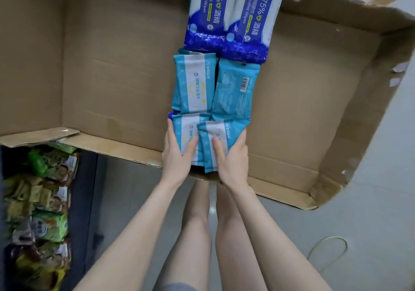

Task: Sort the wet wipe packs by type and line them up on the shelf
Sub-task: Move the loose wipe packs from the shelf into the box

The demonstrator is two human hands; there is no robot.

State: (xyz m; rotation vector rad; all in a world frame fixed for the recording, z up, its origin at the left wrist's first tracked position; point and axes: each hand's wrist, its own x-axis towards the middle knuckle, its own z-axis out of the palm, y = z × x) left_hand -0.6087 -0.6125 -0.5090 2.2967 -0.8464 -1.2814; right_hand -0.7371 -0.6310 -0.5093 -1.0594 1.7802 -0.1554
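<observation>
- At the near end of the double row, inside the cardboard box (112,77), my left hand (177,156) grips the near left pack (187,131) and my right hand (233,158) grips the near right pack (215,133).
- My fingers (190,147) are curled. Each thumb lies on a pack's printed face, and the rest wrap its outer edge.
- The near right pack sits tilted, overlaps the inner edge of the near left pack, and hangs over the box's front lip.
- Their far ends meet the middle light-blue packs (194,82). I cannot tell whether they touch or tuck under.
- To do this step well, I judge I should draw the right pack off the left one. Then I should lay both flat side by side and slide them away from me into line with the two columns.
- The film looks slick, so pressing evenly from the outer edges should stop them skewing.
- One middle pack lies barcode up, and flipping it would match the rest.
- The alcohol wipe packs (208,14) lie together at the far end, so the types are already apart.
</observation>
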